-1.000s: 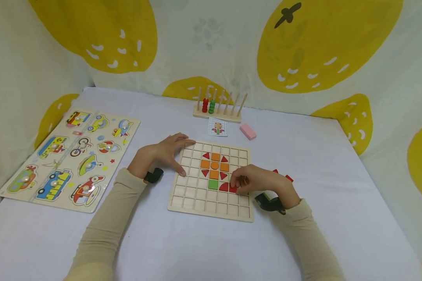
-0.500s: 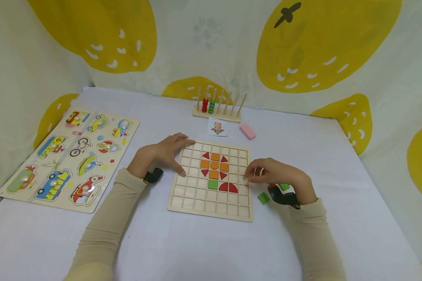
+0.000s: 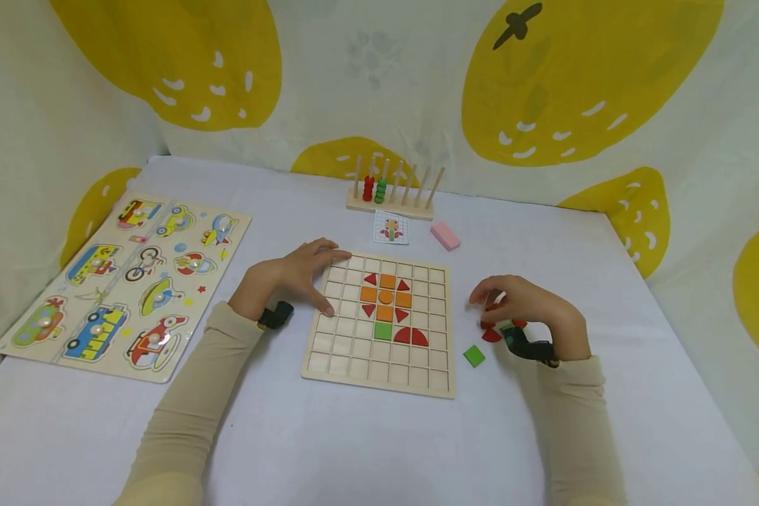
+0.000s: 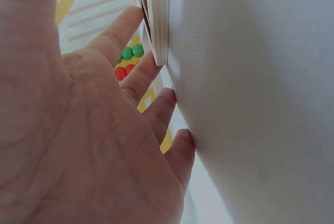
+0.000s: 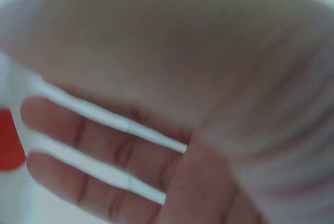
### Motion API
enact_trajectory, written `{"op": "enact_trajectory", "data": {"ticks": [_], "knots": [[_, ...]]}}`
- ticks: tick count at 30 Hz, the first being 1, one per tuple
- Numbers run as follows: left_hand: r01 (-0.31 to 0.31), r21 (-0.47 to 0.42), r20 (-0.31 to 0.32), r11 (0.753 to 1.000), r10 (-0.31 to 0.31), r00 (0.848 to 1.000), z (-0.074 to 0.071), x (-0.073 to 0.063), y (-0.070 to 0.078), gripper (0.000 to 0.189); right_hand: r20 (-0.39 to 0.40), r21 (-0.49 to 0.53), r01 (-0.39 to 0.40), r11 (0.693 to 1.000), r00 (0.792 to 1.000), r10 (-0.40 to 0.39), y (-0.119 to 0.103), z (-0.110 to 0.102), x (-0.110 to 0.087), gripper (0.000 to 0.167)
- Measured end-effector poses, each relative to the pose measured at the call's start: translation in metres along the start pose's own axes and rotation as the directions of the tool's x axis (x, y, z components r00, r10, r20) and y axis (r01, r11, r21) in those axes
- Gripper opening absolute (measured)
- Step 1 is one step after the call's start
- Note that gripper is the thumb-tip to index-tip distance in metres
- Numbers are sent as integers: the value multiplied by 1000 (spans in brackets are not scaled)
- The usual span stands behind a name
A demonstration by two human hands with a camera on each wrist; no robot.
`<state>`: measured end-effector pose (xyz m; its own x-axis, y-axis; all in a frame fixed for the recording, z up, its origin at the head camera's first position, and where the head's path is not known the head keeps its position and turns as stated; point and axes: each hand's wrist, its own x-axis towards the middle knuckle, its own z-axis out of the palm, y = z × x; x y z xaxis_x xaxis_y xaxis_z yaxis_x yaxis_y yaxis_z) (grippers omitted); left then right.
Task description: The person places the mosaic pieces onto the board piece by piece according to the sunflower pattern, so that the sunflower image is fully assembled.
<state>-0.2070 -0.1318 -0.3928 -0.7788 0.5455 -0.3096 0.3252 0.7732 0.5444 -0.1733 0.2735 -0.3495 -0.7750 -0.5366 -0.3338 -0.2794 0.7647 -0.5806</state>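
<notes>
A wooden grid board (image 3: pixel 344 365) lies on the table, with orange squares (image 3: pixel 388 314), small red triangles (image 3: pixel 402 286), a green square (image 3: pixel 383 331) and two red quarter-circle pieces (image 3: pixel 419 338) in its cells. My left hand (image 3: pixel 300 273) rests spread at the board's left edge, thumb on the cells. In the left wrist view its fingertips meet the board edge (image 4: pixel 160 36) and the tablecloth. To the board's right, my right hand (image 3: pixel 525 302) hovers over loose red pieces (image 3: pixel 491 335), partly hiding them. Its fingers are loosely bent and hold nothing. One green tile (image 3: pixel 474 355) lies nearby.
Behind the board are a small pattern card (image 3: pixel 391 228), a pink block (image 3: pixel 445 236) and a wooden peg stand (image 3: pixel 388 206) with red and green beads. A vehicle picture puzzle (image 3: pixel 183 281) occupies the left side. Patterned cloth (image 3: pixel 379 84) hangs around the table.
My right hand has let go of the red quarter-circle piece in its cell and moved right, off the board, to the loose pieces. My left hand stays put.
</notes>
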Motion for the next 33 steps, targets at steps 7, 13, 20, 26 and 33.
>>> {"op": "enact_trajectory", "data": {"ticks": [7,13,20,26,33], "knots": [[3,4,5,1000,-3,1000,0,1,-2,110,-35,-24,-38,999,999,37,17,-8,-10,22],[1,0,5,1000,-1,1000,0,2,-4,110,5,22,-77,997,997,77,25,-8,-6,23],[1,3,7,1000,-1,1000,0,2,-3,110,12,42,-163,986,987,162,25,0,3,28],[-17,-3,4,1000,17,1000,-1,1,-2,110,-41,15,-52,999,998,53,17,8,10,24],[-20,-3,4,1000,20,1000,0,2,-2,110,-52,-5,1,1000,999,-1,10,13,16,18]]}}
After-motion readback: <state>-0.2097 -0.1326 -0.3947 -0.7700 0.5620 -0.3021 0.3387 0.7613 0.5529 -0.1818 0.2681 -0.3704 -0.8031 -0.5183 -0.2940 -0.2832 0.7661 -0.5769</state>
